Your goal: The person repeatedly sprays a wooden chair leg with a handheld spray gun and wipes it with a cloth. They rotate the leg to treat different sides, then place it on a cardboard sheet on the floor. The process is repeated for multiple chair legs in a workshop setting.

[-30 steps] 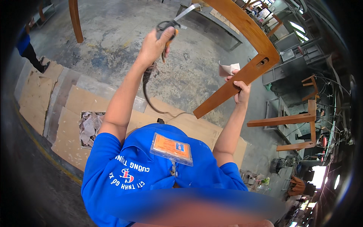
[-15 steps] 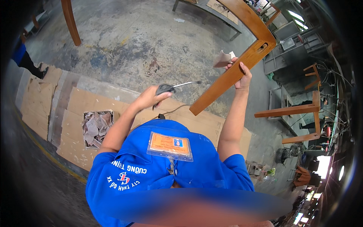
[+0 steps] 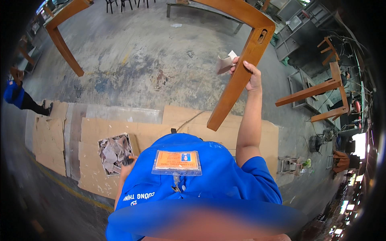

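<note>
The right hand (image 3: pixel 254 79) is closed around a long brown varnished-wood leg (image 3: pixel 230 98), thumb over the near face and fingers wrapped behind; a folded piece of pale, brown-backed paper (image 3: pixel 225 64) sticks out past the leg's left edge by those fingertips. The leg slants, its free end showing against the far edge of the flat tan cardboard (image 3: pixel 91 166); how high above it, I cannot tell. The frame it belongs to runs out at the top, its support out of view.

The left hand (image 3: pixel 126 172) is low by the near right corner of a rectangular tan box (image 3: pixel 134 141) of crumpled paper scraps (image 3: pixel 114 154), beside a black-handled tool (image 3: pixel 128 161). The blue shirt hides most of it, so I cannot tell whether its fingers grip the tool or merely touch it.

A one-handed hold could let the leg swing or twist if the frame is poorly supported. The paper, sharing that grasp, could slip out if the fingers loosen. A careless tool tip could snag the scraps or scratch the box.
</note>
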Demonstrator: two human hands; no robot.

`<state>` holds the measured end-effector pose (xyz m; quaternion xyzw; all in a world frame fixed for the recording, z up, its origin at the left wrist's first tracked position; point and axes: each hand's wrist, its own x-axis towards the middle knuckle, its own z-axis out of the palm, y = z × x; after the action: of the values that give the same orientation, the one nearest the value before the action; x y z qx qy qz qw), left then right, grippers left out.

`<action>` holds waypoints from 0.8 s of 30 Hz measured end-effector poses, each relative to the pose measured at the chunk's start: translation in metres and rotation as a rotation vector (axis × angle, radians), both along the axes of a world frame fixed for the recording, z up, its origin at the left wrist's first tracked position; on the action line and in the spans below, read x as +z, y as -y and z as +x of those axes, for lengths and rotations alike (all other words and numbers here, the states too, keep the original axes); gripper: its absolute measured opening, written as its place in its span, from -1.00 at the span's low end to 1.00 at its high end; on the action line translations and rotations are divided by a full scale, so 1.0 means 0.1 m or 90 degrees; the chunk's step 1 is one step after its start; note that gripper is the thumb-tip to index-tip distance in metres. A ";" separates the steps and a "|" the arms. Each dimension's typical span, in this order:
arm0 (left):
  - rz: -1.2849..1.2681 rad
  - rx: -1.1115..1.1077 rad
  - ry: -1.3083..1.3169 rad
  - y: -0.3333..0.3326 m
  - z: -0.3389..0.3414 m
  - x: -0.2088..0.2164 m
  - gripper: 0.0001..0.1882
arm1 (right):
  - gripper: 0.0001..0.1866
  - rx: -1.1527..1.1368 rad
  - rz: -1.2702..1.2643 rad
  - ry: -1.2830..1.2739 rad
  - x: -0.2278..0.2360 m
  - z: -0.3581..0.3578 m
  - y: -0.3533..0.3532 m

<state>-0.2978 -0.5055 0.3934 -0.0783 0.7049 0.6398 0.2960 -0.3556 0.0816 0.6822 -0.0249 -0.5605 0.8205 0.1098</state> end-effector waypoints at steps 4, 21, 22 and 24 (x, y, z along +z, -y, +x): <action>-0.029 -0.202 -0.116 0.03 -0.05 0.42 -0.83 | -0.66 -0.061 0.034 -0.011 0.02 0.08 0.09; -0.129 -0.432 -0.210 -0.72 -0.73 -0.69 -0.56 | -0.69 -0.110 0.089 -0.030 0.03 0.43 -0.20; -0.136 -0.431 -0.205 -0.79 -0.71 -0.67 -0.55 | -0.69 -0.134 0.128 -0.036 0.02 0.46 -0.22; -0.148 -0.427 -0.194 -0.93 -0.67 -0.63 -0.54 | -0.67 -0.159 0.211 -0.069 0.02 0.49 -0.22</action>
<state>-0.3651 -0.4127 0.3304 0.2196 0.7949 0.4278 0.3699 -0.3063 0.1040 0.6840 -0.0315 -0.6735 0.6972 0.2435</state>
